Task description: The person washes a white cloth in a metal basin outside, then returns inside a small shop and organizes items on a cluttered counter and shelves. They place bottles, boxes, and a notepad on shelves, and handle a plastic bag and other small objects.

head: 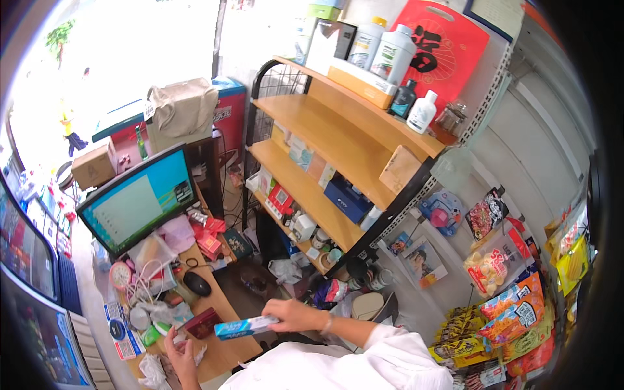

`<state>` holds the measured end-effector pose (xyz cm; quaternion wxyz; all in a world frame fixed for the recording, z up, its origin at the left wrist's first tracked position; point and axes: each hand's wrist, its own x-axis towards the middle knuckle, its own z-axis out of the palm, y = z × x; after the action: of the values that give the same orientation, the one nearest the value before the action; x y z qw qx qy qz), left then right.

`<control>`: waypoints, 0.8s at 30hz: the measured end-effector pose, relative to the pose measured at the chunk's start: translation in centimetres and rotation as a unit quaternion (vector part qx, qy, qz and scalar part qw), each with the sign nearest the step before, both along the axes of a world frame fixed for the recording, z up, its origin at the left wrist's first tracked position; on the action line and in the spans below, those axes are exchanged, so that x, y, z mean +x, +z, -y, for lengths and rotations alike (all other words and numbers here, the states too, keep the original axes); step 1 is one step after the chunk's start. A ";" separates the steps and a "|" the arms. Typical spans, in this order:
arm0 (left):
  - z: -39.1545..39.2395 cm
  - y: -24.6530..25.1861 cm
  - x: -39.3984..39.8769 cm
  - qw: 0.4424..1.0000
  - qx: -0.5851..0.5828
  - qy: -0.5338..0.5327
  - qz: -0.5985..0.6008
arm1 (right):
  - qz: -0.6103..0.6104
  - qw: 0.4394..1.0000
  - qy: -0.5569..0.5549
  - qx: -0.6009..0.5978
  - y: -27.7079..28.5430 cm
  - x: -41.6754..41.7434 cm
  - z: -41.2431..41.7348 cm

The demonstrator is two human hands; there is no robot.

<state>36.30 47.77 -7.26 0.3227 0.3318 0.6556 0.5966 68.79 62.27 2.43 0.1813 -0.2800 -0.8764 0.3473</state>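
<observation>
My right hand [290, 314] grips one end of a long blue-and-white carton [246, 327], which looks like a toothpaste box. The carton is held level above the front edge of a wooden desk [239, 347]. Over the desk's near left part is my left hand [181, 353], its fingers apart and nothing visible in them. Crumpled white plastic or tissue [153, 371] lies beside that hand. Between the hands, a dark red box [203, 322] rests on the desk. Just beyond the left hand are a green-and-white item [151, 335] and a card with printed codes [122, 336].
A computer monitor [141, 200] stands at the desk's back, with a black mouse [197, 283] and a pink round clock [120, 275] before it. Wooden shelves [317, 117] hold bottles and boxes. Snack packets [512, 312] hang at right. A cardboard box [95, 163] sits behind the monitor.
</observation>
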 end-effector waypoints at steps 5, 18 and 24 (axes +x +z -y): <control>-3.6 3.1 0.7 0.969 -0.034 -0.043 -0.240 | -0.073 0.977 -0.194 0.057 14.7 7.4 -2.1; -4.4 -1.1 -0.6 0.950 -0.035 -0.051 -0.307 | -0.259 0.794 -0.483 0.265 27.7 21.0 -3.3; -4.2 -0.4 0.5 0.952 -0.027 -0.020 -0.306 | -0.230 0.795 -0.472 0.304 30.3 21.2 -7.1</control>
<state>36.76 52.02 -7.68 0.1273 0.5023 0.7320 0.4423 89.96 69.35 32.70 0.5948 -0.5016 -0.6281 -0.0119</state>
